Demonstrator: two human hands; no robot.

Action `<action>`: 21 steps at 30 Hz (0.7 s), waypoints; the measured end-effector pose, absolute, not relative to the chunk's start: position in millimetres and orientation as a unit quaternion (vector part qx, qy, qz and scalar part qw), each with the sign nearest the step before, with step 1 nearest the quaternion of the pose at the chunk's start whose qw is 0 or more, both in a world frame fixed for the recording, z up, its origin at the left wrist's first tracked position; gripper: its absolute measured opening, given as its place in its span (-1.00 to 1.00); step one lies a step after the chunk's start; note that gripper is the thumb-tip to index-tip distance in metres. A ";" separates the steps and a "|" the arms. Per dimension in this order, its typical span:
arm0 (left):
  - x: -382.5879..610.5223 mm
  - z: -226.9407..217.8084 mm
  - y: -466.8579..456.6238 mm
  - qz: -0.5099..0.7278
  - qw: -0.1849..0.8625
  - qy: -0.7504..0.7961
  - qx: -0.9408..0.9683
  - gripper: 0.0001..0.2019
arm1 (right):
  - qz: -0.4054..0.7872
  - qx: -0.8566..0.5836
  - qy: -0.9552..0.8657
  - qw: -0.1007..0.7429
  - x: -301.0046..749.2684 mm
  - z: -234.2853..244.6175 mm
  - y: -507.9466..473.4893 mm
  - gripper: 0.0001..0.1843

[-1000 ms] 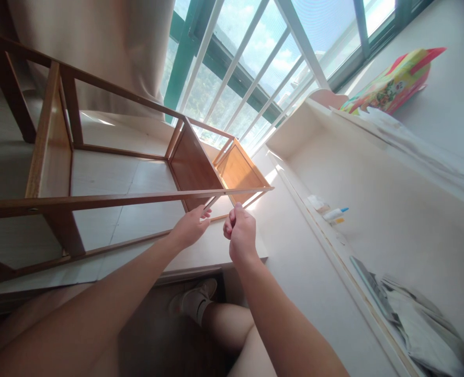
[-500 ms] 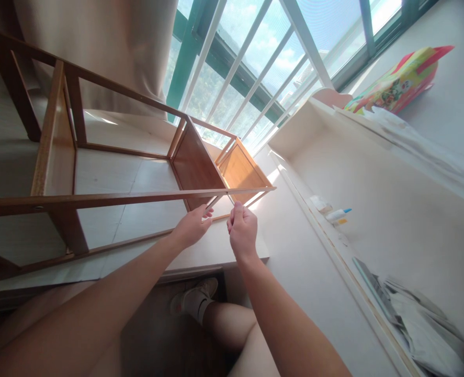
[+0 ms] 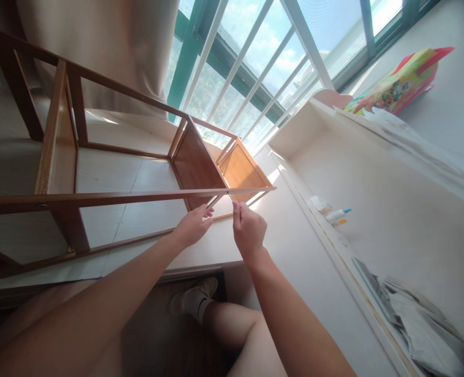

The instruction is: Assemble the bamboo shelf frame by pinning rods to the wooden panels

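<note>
A brown wooden shelf rack (image 3: 200, 154) lies on its side, its front long rail (image 3: 137, 198) running across in front of me. My left hand (image 3: 194, 226) is closed around a short crossbar (image 3: 213, 201) just below that rail. Close to its right, my right hand (image 3: 249, 225) makes a fist with the thumb on top. From it a thin metal rod (image 3: 230, 197), like a hex key, reaches up to the rail beside the shelf panel's edge. The rod's other end is hidden in the fist.
A barred window (image 3: 255, 68) and a curtain (image 3: 98, 52) are behind the rack. To the right, a white shelf unit (image 3: 306, 209) holds small tubes (image 3: 337, 215) and crumpled grey bags (image 3: 428, 324). A colourful packet (image 3: 404, 81) lies higher up. My foot (image 3: 200, 296) is below the ledge.
My right hand has turned and shifted slightly right, keeping its grip on the thin rod. My left hand stays in place on the crossbar. The rack's left end has moved very slightly.
</note>
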State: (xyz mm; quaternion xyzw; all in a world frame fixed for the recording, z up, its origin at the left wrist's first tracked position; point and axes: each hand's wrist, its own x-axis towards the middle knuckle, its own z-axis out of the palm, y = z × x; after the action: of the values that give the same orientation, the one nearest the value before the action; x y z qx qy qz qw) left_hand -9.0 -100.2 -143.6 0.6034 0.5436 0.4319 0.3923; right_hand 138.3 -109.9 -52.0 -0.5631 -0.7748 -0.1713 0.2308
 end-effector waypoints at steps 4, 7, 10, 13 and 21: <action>-8.6 -144.7 -100.0 0.435 0.391 0.543 0.602 -0.71 | -0.190 -0.556 -0.781 0.211 139.5 -50.1 -108.9 -0.53; -8.2 -145.4 -99.8 0.436 0.391 0.543 0.601 -0.70 | -0.109 -0.573 -0.769 0.261 136.1 -51.2 -109.7 -0.51; -8.0 -146.3 -99.6 0.438 0.391 0.542 0.602 -0.70 | 0.068 -0.580 -0.730 0.354 129.0 -53.9 -111.2 -0.46; -7.6 -146.6 -99.7 0.440 0.389 0.541 0.602 -0.70 | 0.290 -0.567 -0.633 0.440 118.9 -55.9 -113.5 -0.45; -6.0 -148.2 -99.1 0.448 0.382 0.539 0.602 -0.69 | 0.657 -0.474 -0.328 0.486 100.0 -36.0 -122.8 -0.57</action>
State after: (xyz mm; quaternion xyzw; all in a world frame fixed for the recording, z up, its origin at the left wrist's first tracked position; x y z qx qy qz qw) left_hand -6.0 -99.1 -148.2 0.6019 0.5392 0.4483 0.3821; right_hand 100.0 -122.8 -36.0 -0.4736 -0.3284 0.6568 0.4863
